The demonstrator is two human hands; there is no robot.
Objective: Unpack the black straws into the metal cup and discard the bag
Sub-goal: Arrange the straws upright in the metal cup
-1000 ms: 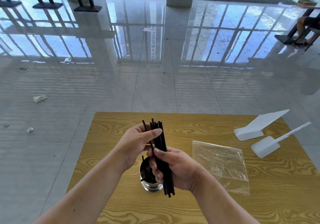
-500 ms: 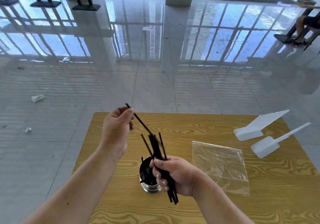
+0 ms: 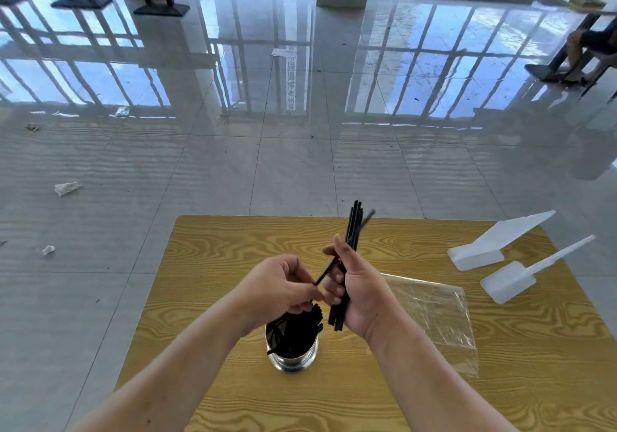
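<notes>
My right hand grips a bundle of black straws held nearly upright above the wooden table. My left hand pinches the low end of a single black straw that slants up across the bundle. Just below both hands stands the metal cup, with several black straws inside it; my left hand hides part of its rim. The empty clear plastic bag lies flat on the table to the right of my right forearm.
Two white plastic scoop-like pieces lie at the table's far right. Beyond the table is a glossy tiled floor with scraps of litter at the left. A seated person's legs show at the far right.
My left hand came down from its raised position and now pinches one straw close to the bundle. My right hand lifted and tilted the bundle upright, away from the cup.
</notes>
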